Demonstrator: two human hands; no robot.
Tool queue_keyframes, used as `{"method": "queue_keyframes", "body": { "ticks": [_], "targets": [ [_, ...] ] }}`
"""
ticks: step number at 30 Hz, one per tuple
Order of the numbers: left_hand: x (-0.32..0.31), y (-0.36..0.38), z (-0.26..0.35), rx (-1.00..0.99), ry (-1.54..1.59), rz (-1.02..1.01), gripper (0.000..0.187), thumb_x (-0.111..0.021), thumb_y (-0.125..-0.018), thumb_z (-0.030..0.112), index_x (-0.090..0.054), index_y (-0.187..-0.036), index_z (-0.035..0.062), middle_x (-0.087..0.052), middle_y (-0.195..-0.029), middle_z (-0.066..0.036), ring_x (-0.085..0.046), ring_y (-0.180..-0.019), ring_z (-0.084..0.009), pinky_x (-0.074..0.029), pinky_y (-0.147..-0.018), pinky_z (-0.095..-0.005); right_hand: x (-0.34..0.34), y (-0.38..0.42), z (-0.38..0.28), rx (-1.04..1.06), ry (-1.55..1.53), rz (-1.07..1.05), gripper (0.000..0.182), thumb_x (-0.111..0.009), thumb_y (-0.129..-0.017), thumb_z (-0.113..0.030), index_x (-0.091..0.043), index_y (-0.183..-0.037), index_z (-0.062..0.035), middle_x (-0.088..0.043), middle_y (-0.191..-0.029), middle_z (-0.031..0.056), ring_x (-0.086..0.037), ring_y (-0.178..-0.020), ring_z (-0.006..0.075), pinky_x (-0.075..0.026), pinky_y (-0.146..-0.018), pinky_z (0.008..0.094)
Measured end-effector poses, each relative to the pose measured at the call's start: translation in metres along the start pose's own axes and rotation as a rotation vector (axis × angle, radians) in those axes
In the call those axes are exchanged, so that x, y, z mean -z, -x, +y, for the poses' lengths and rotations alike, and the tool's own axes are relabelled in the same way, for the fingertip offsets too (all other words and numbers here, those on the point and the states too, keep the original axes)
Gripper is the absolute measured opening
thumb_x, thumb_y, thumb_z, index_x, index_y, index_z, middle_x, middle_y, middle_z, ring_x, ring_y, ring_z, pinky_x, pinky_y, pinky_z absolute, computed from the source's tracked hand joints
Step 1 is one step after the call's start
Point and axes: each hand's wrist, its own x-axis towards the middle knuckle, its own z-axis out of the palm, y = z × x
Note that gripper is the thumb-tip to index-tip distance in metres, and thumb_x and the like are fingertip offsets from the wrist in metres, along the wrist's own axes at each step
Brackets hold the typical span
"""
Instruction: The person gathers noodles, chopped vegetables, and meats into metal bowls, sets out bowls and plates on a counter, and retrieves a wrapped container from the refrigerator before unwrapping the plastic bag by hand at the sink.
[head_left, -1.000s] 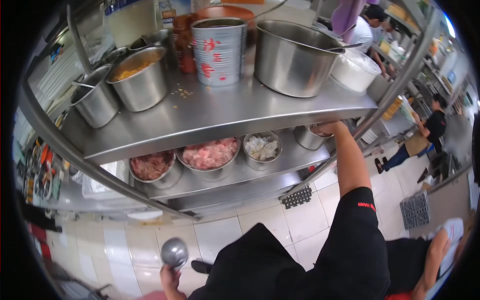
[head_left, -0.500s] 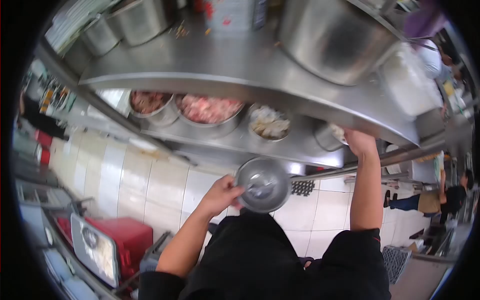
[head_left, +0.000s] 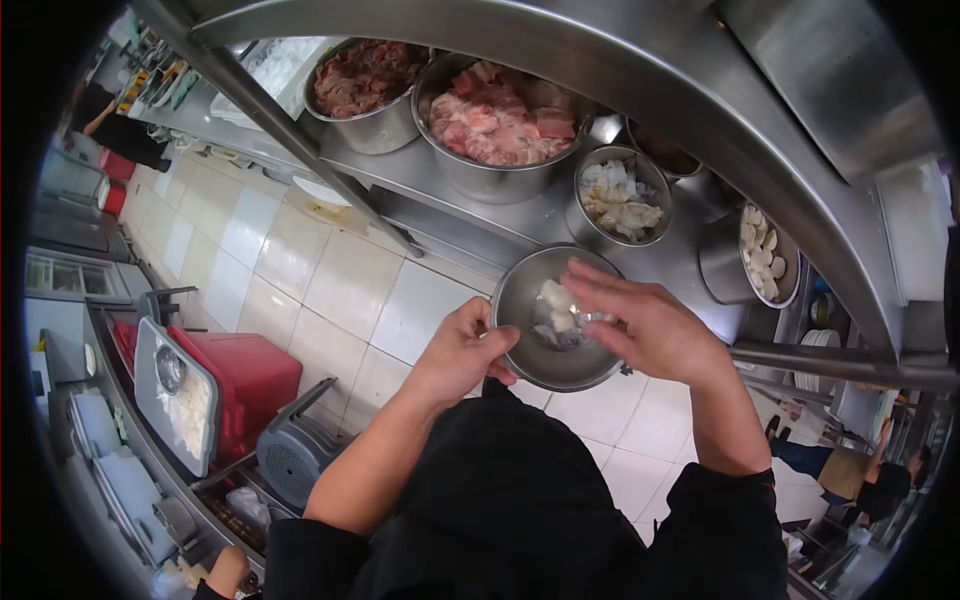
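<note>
My left hand (head_left: 465, 345) grips the left rim of a round metal bowl (head_left: 525, 365), thumb on the inside. Whitish pieces (head_left: 560, 310) lie in the bowl. Over its right side is my right hand (head_left: 645, 325), fingers spread and nothing visible held in them; the palm side is hidden. Behind the bowl on a metal shelf stand a pot of pale seafood-like pieces (head_left: 620, 195) and, to the right, a pot of pale round slices (head_left: 762, 255). Farther left are pots of pink meat (head_left: 495, 115) and darker meat (head_left: 365, 80).
A curved-looking metal shelf edge (head_left: 640, 65) runs above the pots. At the lower left are a red bin (head_left: 255, 390) and a grey-rimmed tray of white food (head_left: 185, 405). One person (head_left: 880, 480) is at the far right; another person's hand (head_left: 228, 570) shows at the bottom left.
My right hand has moved from the right-hand pot to over the bowl. Whitish pieces now show in the bowl. The view has shifted, showing more of the pots.
</note>
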Motion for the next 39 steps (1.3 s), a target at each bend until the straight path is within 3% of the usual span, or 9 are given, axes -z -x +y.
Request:
{"method": "queue_keyframes", "body": {
  "ticks": [7,11,12,17,26,29,33,36,39],
  "targets": [
    [0.008,-0.007,-0.01,-0.04,0.047,0.001,0.023,-0.064,-0.091,0.013,-0.042,-0.084,0.0071,-0.059,-0.072,-0.006,-0.063,-0.057,-0.013,-0.057,-0.053,-0.0277,0.021,-0.001,-0.011,-0.112,-0.218,0.002,0.038,-0.067,-0.086,-0.005,-0.061,-0.124,-0.0053,-0.061,-0.128,0.013,-0.067,-0.097,0.0187,-0.054,-0.076,0.0292],
    [0.011,-0.007,-0.01,-0.016,0.042,0.022,0.024,-0.065,-0.091,0.014,-0.042,-0.084,0.0071,-0.058,-0.072,-0.006,-0.064,-0.057,-0.0127,-0.057,-0.052,-0.0275,0.067,0.04,0.007,-0.384,-0.253,0.709,0.028,-0.065,-0.089,-0.011,-0.065,-0.114,0.0008,-0.069,-0.104,0.0078,-0.065,-0.092,0.0132,-0.051,-0.081,0.0284],
    [0.012,-0.007,-0.009,-0.019,0.042,0.018,0.024,-0.065,-0.091,0.014,-0.042,-0.084,0.007,-0.058,-0.072,-0.006,-0.064,-0.057,-0.0129,-0.057,-0.052,-0.0274,0.09,0.06,0.027,-0.411,0.119,0.774,0.03,-0.064,-0.091,-0.015,-0.064,-0.116,0.0009,-0.07,-0.104,0.0076,-0.065,-0.093,0.013,-0.049,-0.084,0.0302],
    [0.019,-0.008,-0.009,-0.027,0.084,0.023,0.022,-0.064,-0.091,0.012,-0.043,-0.086,0.0074,-0.06,-0.074,-0.007,-0.064,-0.056,-0.0141,-0.057,-0.052,-0.028,0.106,0.061,0.049,-0.708,0.623,0.707,0.057,-0.07,-0.083,-0.043,-0.061,-0.123,-0.0037,-0.064,-0.12,0.019,-0.06,-0.112,0.036,-0.041,-0.1,0.0394],
    [0.03,-0.009,-0.017,0.031,0.113,0.036,0.023,-0.063,-0.092,0.013,-0.042,-0.085,0.0078,-0.06,-0.072,-0.008,-0.064,-0.055,-0.0145,-0.057,-0.052,-0.0281,0.048,-0.089,0.05,-0.598,0.903,-0.189,0.029,-0.07,-0.08,-0.019,-0.068,-0.108,-0.0088,-0.068,-0.103,0.0172,-0.065,-0.095,0.0355,-0.051,-0.083,0.042],
    [0.038,-0.013,-0.019,0.028,0.107,0.014,0.025,-0.063,-0.092,0.013,-0.04,-0.085,0.0081,-0.06,-0.071,-0.008,-0.064,-0.056,-0.0148,-0.057,-0.052,-0.0284,0.063,-0.075,0.064,-0.249,0.899,0.037,0.024,-0.07,-0.081,-0.019,-0.068,-0.103,-0.0072,-0.069,-0.089,0.0162,-0.067,-0.079,0.0319,-0.053,-0.075,0.0393],
    [0.041,-0.022,-0.007,0.045,0.102,-0.075,0.028,-0.064,-0.092,0.015,-0.037,-0.085,0.0084,-0.06,-0.073,-0.009,-0.064,-0.058,-0.0164,-0.058,-0.053,-0.0293,0.08,-0.063,0.007,-0.51,0.281,0.145,0.024,-0.07,-0.087,-0.023,-0.067,-0.104,-0.005,-0.067,-0.085,0.0067,-0.061,-0.077,0.0118,-0.051,-0.072,0.0295],
    [0.036,-0.024,0.004,0.052,0.118,-0.133,0.03,-0.064,-0.093,0.016,-0.036,-0.086,0.0078,-0.059,-0.075,-0.01,-0.065,-0.059,-0.0179,-0.058,-0.053,-0.0301,0.066,-0.058,-0.012,-0.472,-0.142,0.079,0.027,-0.07,-0.088,-0.023,-0.066,-0.107,-0.0039,-0.068,-0.091,0.0055,-0.061,-0.083,0.0108,-0.051,-0.074,0.0289],
    [0.037,-0.032,0.006,0.043,0.109,-0.181,0.031,-0.064,-0.093,0.017,-0.035,-0.087,0.0071,-0.059,-0.075,-0.011,-0.066,-0.061,-0.019,-0.059,-0.054,-0.0309,0.049,-0.084,0.05,-0.491,0.505,0.164,0.032,-0.067,-0.087,-0.028,-0.066,-0.112,-0.0086,-0.069,-0.104,0.0142,-0.067,-0.09,0.0249,-0.052,-0.082,0.0371]
  ]
}}
